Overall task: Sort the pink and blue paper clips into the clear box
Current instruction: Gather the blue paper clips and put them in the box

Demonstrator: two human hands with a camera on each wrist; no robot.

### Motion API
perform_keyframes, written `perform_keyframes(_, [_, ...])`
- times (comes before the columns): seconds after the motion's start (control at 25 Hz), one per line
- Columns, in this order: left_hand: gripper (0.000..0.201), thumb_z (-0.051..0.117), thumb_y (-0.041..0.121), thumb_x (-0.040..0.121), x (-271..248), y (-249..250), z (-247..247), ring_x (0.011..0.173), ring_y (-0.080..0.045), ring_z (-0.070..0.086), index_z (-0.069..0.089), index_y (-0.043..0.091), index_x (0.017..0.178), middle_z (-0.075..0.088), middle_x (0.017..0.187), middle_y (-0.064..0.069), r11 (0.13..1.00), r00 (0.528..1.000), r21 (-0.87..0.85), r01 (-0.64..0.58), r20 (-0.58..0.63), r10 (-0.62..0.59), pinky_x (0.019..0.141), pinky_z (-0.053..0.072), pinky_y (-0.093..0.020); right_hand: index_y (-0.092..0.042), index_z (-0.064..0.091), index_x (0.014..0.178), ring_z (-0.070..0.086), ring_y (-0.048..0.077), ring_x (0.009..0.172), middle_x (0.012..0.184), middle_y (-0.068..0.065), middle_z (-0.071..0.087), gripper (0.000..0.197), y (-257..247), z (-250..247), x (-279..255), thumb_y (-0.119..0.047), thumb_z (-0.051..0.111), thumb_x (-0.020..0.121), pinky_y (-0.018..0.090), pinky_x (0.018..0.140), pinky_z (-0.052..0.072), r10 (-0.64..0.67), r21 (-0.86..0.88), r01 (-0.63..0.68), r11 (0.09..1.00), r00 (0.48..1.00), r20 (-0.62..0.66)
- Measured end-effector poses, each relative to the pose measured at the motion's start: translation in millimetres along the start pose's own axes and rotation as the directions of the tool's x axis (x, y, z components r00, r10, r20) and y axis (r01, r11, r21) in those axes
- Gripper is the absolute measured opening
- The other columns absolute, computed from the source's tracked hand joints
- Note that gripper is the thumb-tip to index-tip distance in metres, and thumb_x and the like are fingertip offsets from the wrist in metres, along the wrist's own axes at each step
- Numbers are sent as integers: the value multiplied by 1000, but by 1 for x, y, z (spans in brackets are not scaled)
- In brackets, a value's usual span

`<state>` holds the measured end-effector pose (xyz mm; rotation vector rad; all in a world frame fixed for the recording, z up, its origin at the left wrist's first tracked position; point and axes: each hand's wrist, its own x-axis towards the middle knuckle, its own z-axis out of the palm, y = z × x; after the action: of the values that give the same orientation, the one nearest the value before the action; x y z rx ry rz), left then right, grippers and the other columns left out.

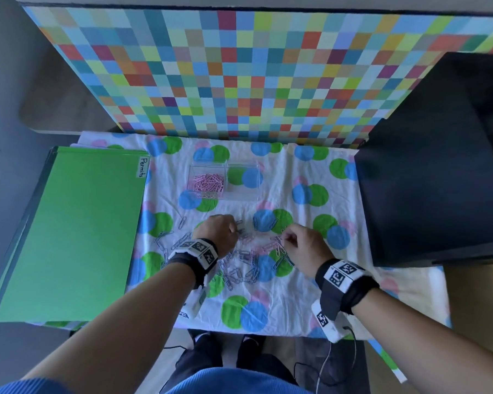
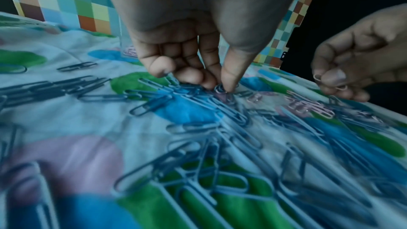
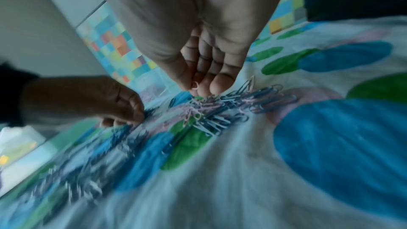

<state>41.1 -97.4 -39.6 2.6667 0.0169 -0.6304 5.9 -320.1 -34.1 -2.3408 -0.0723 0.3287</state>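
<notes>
Both your hands pinch pink paper clips (image 2: 222,90) out of the mixed scatter under your fingertips — left hand (image 1: 221,233), right hand (image 1: 303,243) — so pinks join those in the clear box (image 1: 225,182) beyond your fingers.

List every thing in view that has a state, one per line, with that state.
clear box: open; pink clips in left compartment, right compartment empty.
pink clips: some still loose on the cloth.
blue clips: all loose on the cloth.
left hand: pinching a pink clip.
right hand: holding pink clips.
green folder: closed, flat.
</notes>
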Motion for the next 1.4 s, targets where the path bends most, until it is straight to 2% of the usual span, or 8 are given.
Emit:
perform_keyframes(0.08, [6,55,27,81,1,-1,-1,85,-26,63,61,28,79,67,90,0,1000,999,-18,18,-28,-19,66,48,-30,-13,63,88,60,8,67,75,1,64,10,0,-6,2,-4,62,84,12,61,48,129,121,-126,985,992,-14])
perform_keyframes(0.2, [11,57,24,82,1,1,-5,83,-26,64,67,26,84,69,89,-3,990,996,-125,57,-55,-65,71,53,-33,-17,62,86,60,16,63,76,6,63,18,-3,-8,8,0,55,87,22,55,49,268,336,-274,901,961,67])
perform_keyframes(0.32, [11,57,19,83,2,-2,-10,83,-24,62,64,23,91,66,94,-2,988,991,-133,77,-99,-91,74,53,-34,-20,60,79,56,14,62,80,5,64,22,-9,-5,13,-1,52,87,21,55,43,288,296,-305,905,952,100])
perform_keyframes(0.6, [14,55,20,86,-11,9,2,84,-21,62,65,27,95,59,98,4,991,984,37,-132,-112,136,73,53,-35,-14,61,98,56,17,84,97,0,57,11,-25,15,8,-13,57,87,26,67,45,-40,-263,93,960,979,200])
perform_keyframes(0.84, [16,51,26,91,-5,6,5,89,-26,61,63,18,98,58,101,-3,996,998,86,-14,-53,19,78,52,-38,-14,60,90,58,20,86,92,2,53,6,-21,27,7,-10,56,88,28,63,47,-130,-356,208,911,964,231])
perform_keyframes(0.96, [15,50,25,91,-6,5,5,88,-28,59,59,17,100,54,99,-5,999,998,41,-2,-67,4,75,50,-38,-10,61,92,59,20,87,94,4,57,8,-21,26,5,-10,54,90,32,71,51,-128,-223,165,961,977,171])
perform_keyframes(1.08, [13,50,23,91,-5,1,5,87,-28,59,58,17,100,55,98,-5,1000,997,28,-7,-78,10,73,49,-38,-8,61,92,59,15,78,86,0,62,8,-22,20,11,-10,54,90,22,69,45,78,39,-81,996,994,74])
perform_keyframes(1.4, [9,55,18,86,-3,-3,-5,90,-28,61,64,17,89,65,95,-6,987,994,-161,8,-109,-25,76,48,-32,-4,58,93,48,17,52,69,9,55,28,-30,9,40,10,34,89,22,39,36,373,536,-448,716,894,249])
